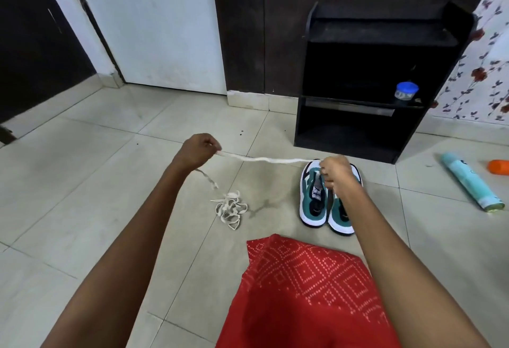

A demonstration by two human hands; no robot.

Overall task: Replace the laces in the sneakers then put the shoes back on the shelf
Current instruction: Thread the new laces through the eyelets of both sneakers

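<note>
Head view, near to far. One red cloth (303, 278) with a white diamond print lies nearest, cut by the bottom edge, between two bare forearms reaching forward over the pale tiled floor (82, 182). Two white laces are in view. One loose lace heap (230, 208) lies on the tiles left of centre, apart from the shoes. One stretched lace (261, 159) spans the air between the hands, its free tail hanging below the left hand (197, 152) toward the heap. The left grip is closed, pinching the lace. The right hand (334, 172) hovers over the shoes, its grip curled tight round the lace's other end. Two teal-and-white shoes stand side by side on the floor, heels toward the viewer: the left sneaker (314, 201) and the right sneaker (341, 216), the latter partly hidden by the right forearm. Only a narrow strip of tile separates their toes from one black shelf (358, 127). Tiles extend widely left of the heap, up to one white door (143, 22). To the right, one turquoise spray can (472, 182) lies on its side, near one orange object (498, 167) cut by the frame edge. One blue-lidded jar (406, 90) stands on the shelf's middle board, at its right end.
</note>
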